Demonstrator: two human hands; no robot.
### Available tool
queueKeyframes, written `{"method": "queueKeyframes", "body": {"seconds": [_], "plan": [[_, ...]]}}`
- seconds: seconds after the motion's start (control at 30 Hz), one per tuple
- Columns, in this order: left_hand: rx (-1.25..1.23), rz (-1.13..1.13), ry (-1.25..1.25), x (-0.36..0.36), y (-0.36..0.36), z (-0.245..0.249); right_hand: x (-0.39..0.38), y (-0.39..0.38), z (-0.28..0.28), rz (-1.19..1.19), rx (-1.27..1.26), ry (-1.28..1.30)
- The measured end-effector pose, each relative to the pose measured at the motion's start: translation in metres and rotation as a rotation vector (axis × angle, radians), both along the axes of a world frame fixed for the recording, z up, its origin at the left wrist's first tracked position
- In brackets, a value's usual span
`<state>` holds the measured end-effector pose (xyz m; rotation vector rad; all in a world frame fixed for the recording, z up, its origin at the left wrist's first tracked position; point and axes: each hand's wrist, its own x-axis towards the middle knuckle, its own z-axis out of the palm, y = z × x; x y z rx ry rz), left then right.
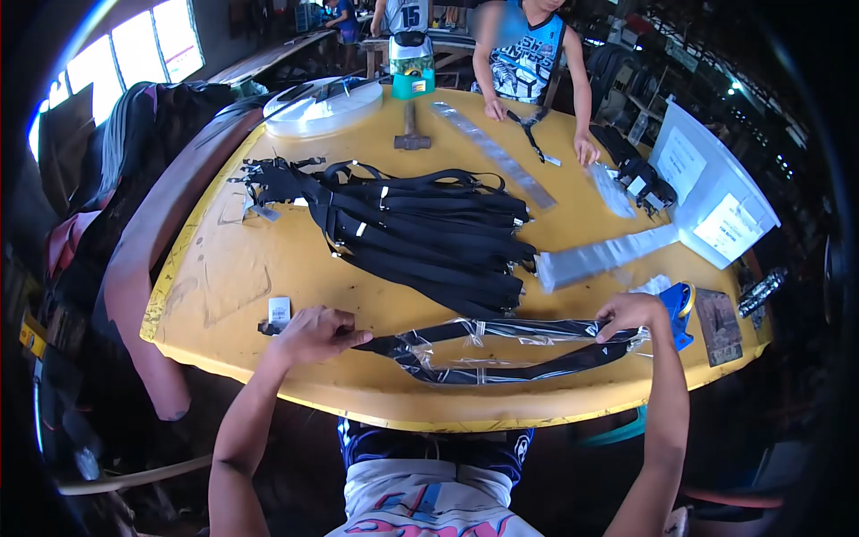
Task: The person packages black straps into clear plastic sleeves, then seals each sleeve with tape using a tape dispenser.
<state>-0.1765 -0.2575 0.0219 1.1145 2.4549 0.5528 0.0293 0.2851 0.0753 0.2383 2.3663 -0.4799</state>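
Note:
A black strap point(555, 362) in a clear plastic sleeve point(480, 336) lies along the front of the yellow table point(242, 259). My left hand point(318, 336) closes on the strap's left end, where it comes out of the sleeve. At the sleeve's right end, my right hand point(629, 318) pinches the plastic and strap. Beside my left hand is a small white tag point(279, 311). A large bundle of black straps point(420, 228) lies behind the sleeve. To the right of my right hand stands a blue tape dispenser point(680, 318).
Flat plastic sleeves point(608, 257) lie right of the bundle, a hammer point(412, 134) behind it. A white bin point(711, 183) stands at the right edge, a round white container point(324, 107) at the back left. Across the table, a co-worker point(532, 63) handles a black strap point(530, 134) and plastic.

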Motion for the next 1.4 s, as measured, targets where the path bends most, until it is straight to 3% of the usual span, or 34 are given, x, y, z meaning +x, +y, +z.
{"method": "queueKeyframes", "body": {"seconds": [0.03,0.1,0.2,0.23,0.3,0.43,0.53,0.6,0.73,0.87,1.4], "plan": [[0.109,-0.008,0.168,0.003,-0.003,-0.006,-0.004,0.001,-0.01,-0.041,0.064,0.001],[0.139,0.04,0.143,0.013,-0.01,-0.012,-0.004,-0.001,-0.024,-0.078,0.068,-0.002],[0.247,0.148,0.174,0.024,-0.022,-0.021,0.009,-0.04,-0.02,-0.134,0.198,0.382],[0.28,0.145,0.274,0.025,-0.024,-0.023,0.011,-0.067,-0.014,-0.128,0.197,0.375],[0.311,0.141,0.37,0.028,-0.027,-0.028,0.011,-0.124,-0.009,-0.083,0.372,0.997],[0.378,0.178,0.51,0.042,-0.025,-0.036,-0.01,-0.252,-0.024,-0.12,-0.331,1.24],[0.492,0.123,0.587,0.056,-0.017,-0.035,-0.029,-0.314,-0.063,0.041,-0.326,1.313],[0.592,0.004,0.487,0.065,-0.017,-0.036,-0.035,-0.337,-0.082,0.014,-0.269,1.332],[0.52,-0.122,0.366,0.071,-0.017,-0.034,-0.042,-0.343,-0.105,-0.031,-0.291,1.242],[0.512,-0.146,0.409,0.069,-0.019,-0.042,-0.045,-0.342,-0.093,0.049,-0.204,1.209],[0.512,-0.14,0.464,0.072,-0.024,-0.044,-0.06,-0.352,-0.09,0.0,-0.184,1.143]]}}
